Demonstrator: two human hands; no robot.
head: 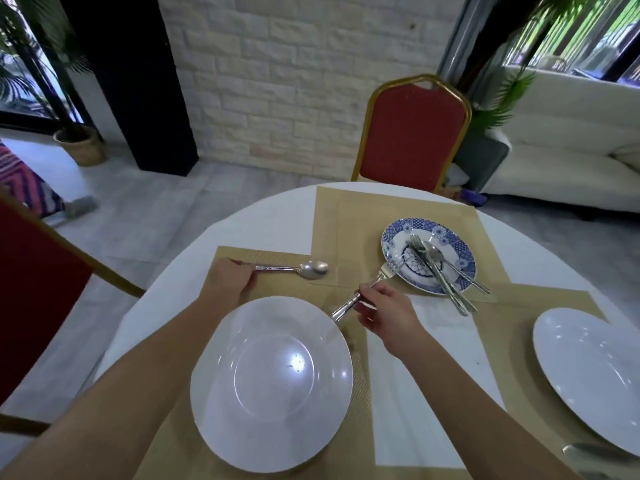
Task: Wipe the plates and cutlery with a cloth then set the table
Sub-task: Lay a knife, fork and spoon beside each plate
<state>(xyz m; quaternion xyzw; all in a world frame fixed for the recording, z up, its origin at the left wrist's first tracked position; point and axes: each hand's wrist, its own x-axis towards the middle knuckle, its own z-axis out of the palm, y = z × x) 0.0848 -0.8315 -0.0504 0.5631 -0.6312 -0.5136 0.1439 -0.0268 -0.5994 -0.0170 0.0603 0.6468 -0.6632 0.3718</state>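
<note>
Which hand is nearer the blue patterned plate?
Right. The right hand is just short of the blue patterned plate, holding a fork whose tines are at the rim. The left hand holds the spoon handle, much farther left.

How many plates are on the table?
3: the near white plate in front, the right white plate partly cut off, and the blue patterned plate farther back, holding cutlery. Others may be out of view.

Bare tabletop (415, 393) between near plate (270, 382) and right plate (588, 375); patterned plate (453, 245) blocks beyond
</note>
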